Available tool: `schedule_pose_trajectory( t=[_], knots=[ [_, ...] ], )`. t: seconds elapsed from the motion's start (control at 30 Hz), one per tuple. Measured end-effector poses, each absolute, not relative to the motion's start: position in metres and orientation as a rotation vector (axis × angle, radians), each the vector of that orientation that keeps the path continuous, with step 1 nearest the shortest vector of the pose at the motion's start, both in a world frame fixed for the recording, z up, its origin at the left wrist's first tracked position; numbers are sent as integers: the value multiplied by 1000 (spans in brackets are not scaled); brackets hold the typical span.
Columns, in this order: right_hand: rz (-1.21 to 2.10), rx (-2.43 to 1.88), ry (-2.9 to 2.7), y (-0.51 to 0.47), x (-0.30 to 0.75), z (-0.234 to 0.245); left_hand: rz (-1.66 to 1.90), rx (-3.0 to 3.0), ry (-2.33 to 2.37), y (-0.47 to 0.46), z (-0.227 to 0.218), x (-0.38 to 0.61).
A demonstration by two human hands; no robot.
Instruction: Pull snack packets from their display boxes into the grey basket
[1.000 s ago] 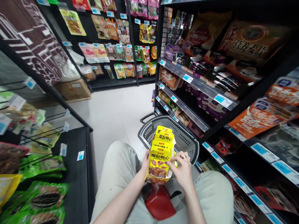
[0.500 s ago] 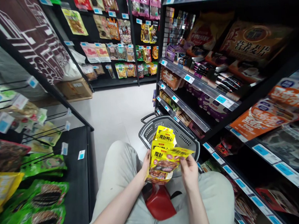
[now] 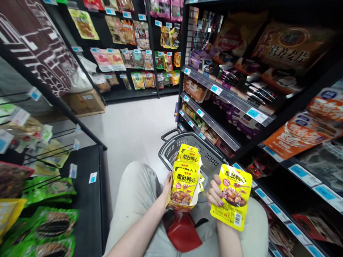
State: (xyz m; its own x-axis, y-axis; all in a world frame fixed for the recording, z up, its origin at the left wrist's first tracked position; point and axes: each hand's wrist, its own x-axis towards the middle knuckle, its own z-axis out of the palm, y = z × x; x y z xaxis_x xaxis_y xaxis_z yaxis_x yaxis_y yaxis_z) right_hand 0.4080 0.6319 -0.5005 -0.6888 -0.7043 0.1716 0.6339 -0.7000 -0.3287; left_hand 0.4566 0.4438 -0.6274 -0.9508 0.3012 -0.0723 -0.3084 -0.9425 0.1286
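My left hand point(image 3: 167, 192) is closed on the side of an open yellow display box point(image 3: 180, 206) of duck heart snack packets. Several yellow packets point(image 3: 187, 158) stand in rows inside it. My right hand point(image 3: 215, 191) grips one loose yellow snack packet point(image 3: 235, 196) by its left edge, with the printed front and a barcode facing me. This packet is apart from the box, to its right. Beyond the box, the grey shopping basket point(image 3: 207, 149) stands on the floor. A red object point(image 3: 183, 232) lies below the box, between my legs.
Shelves point(image 3: 246, 108) of packaged food rise close on the right. Green snack bags point(image 3: 49, 229) lie on a low black shelf point(image 3: 90, 203) at left. Hanging snack packets line the back rack point(image 3: 140, 93). A cardboard box point(image 3: 84, 102) sits on the floor at back left.
My right hand has drawn the packet away from the box to the right and turned it, so its front now shows. My left hand and the box have stayed put.
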Motion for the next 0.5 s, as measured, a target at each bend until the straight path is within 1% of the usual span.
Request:
schedule_pose_trajectory(
  t=[0.1,0.23,0.37,0.5],
  knots=[
    [-2340,-379,236,631,408,-499,2822,-75,178,443,-635,455],
    [-2339,-394,191,632,408,-496,2818,-140,247,445,-635,454],
    [-2357,-423,294,634,406,-496,2844,-202,317,446,-625,455],
    [-2373,-309,483,636,404,-497,2826,-275,365,447,-607,459]
  ],
)
